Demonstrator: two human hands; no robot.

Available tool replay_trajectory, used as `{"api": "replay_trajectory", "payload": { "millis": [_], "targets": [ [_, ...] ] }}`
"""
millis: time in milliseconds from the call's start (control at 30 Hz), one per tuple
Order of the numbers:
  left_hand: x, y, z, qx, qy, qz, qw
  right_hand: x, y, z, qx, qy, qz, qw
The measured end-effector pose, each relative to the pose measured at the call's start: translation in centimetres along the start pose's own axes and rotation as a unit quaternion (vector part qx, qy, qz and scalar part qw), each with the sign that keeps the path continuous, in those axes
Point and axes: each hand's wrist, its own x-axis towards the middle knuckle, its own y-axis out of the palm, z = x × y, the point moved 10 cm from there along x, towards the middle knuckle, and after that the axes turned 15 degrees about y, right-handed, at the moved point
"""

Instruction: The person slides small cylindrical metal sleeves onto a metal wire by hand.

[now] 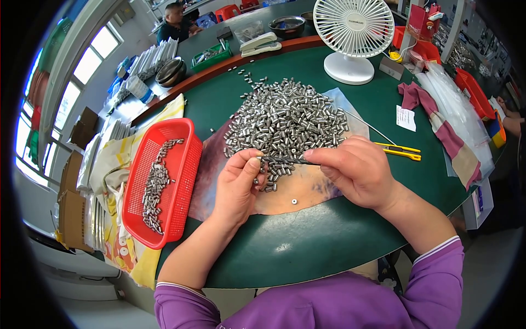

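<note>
My left hand [233,186] is closed on small metal cylinders; one is pinched at the thumb and forefinger, and a metal cylinder [256,181] shows below among the curled fingers. In my right hand [361,172] is a dark, spiral-fluted drill bit [290,160], held level between thumb and fingers. Its far end meets the pinched cylinder; whether it is inside cannot be seen. Behind both hands lies a big heap of short metal cylinders [290,115] on a coloured cloth [307,200]. One cylinder [294,202] stands alone nearer me.
A red plastic basket [189,164] with more cylinders [156,189] stands at left. Right of the heap lie a yellow-handled tool [402,152] and a thin rod [372,129]. A white fan [350,68] stands behind. Cloth [438,123] and plastic bags [460,109] lie right. A person [175,24] sits beyond.
</note>
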Motion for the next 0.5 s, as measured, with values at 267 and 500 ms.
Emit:
{"api": "replay_trajectory", "payload": {
  "millis": [267,500],
  "targets": [
    [0.1,0.7,0.4,-0.083,-0.024,0.019,0.996,0.5,0.1,-2.7,0.103,0.127,-0.019,0.986],
    [0.0,1.4,1.0,-0.195,-0.083,0.041,0.976,0.7,-1.6,-1.2,0.02,0.041,-0.084,0.995]
  ]
}}
